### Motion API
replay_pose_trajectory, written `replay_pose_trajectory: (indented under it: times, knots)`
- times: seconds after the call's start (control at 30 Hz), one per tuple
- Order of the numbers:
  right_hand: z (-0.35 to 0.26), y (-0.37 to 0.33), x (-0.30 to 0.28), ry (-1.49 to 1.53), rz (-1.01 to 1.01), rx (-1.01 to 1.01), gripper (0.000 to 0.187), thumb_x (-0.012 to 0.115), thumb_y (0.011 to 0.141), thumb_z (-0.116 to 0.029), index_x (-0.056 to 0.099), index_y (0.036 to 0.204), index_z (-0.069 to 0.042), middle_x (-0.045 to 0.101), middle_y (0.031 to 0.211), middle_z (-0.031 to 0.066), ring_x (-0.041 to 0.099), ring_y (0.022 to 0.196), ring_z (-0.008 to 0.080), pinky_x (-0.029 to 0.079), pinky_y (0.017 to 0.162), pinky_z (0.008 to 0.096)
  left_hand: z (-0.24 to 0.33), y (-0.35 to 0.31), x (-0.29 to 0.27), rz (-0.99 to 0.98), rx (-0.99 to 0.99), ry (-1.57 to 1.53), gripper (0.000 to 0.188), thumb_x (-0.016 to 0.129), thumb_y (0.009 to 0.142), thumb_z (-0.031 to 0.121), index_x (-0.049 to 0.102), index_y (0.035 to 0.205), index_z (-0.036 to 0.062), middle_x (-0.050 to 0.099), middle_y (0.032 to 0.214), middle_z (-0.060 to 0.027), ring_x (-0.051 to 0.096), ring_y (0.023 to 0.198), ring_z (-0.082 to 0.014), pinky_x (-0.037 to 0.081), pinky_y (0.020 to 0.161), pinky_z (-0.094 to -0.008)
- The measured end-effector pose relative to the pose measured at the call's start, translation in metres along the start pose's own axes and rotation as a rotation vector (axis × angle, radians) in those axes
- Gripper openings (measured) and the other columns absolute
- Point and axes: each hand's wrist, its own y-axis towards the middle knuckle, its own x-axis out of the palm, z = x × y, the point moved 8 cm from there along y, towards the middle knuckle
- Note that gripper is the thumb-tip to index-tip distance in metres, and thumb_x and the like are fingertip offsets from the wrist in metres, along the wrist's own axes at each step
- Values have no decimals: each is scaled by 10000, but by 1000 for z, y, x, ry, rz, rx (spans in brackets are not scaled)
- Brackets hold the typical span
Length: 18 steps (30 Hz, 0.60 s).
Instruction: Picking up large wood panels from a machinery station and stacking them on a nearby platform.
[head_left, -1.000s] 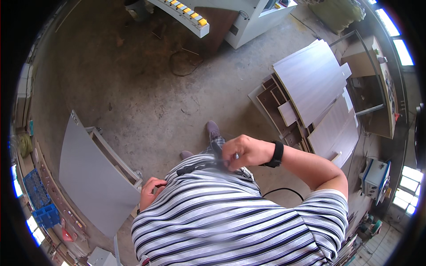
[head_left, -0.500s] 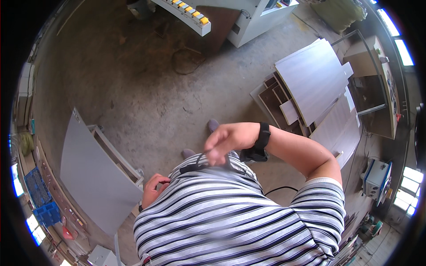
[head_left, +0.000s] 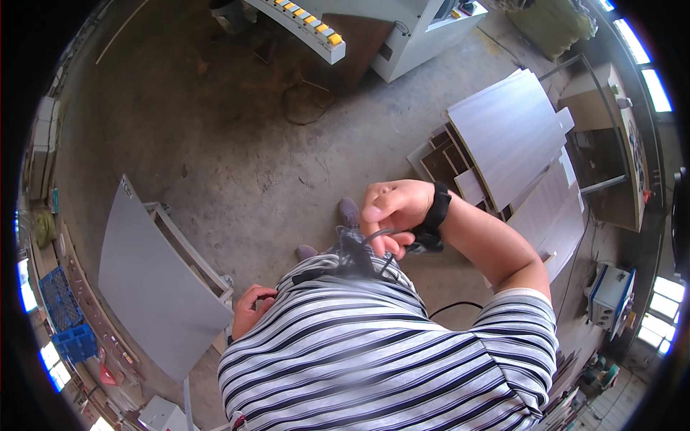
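Observation:
My right hand, with a black band round the wrist, is in front of my waist. Its fingers are curled round a thin black cord. Below the fingers, a dark, blurred bundle hangs against my striped shirt; its kind cannot be made out. Another black piece shows under the wrist. At the left side of my waist, my left hand is closed with bent fingers against the shirt. Whatever it grips is hidden.
A large grey panel leans on a frame at my left. Stacked boards lie at the right, near a metal-framed table. Ahead stands a white machine with a yellow-and-grey roller arm. A blue-white box stands far right.
My right hand has moved up and slightly right, away from my belly, drawing the cord and dark bundle with it. My left hand stays nearly in place.

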Motion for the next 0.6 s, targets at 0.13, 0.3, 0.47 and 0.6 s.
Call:
replay_pose_trajectory:
  times: [0.13, 0.3, 0.47, 0.6]
  knots:
    - [-16, -3, 0, -606, 136, 367, 360, 551, 863, -325, 667, 812, 12, 538, 513, 38, 447, 373, 60, 350, 359, 186, -1, 0, 0, 25, 0, -13, 205, 596, 828, 201, 602, 904, 11, 561, 823, -90, 547, 760, -191, 424, 713, -266]
    - [-35, 3, -20, -219, 13, -24, 343, 488, 885, -263, 655, 814, 28, 625, 622, 100, 559, 509, 94, 449, 513, 194, -2, 3, 3, -11, -13, 46, 203, 568, 842, 196, 598, 925, 13, 573, 844, -99, 554, 764, -202, 432, 720, -273]
    - [-12, -42, -175, -478, 765, 180, 352, 494, 865, -344, 612, 1023, -53, 616, 981, 54, 574, 873, 146, 472, 761, 264, -18, 4, 4, 28, 23, 0, 208, 556, 850, 204, 600, 923, 14, 577, 833, -96, 557, 763, -203, 433, 708, -279]
    - [14, -63, -256, -653, 969, 74, 344, 499, 880, -346, 607, 1043, -63, 613, 1014, 47, 555, 938, 149, 424, 857, 290, -22, 14, 4, 36, 4, 86, 223, 541, 862, 224, 607, 920, 19, 578, 824, -94, 557, 755, -201, 431, 695, -279]
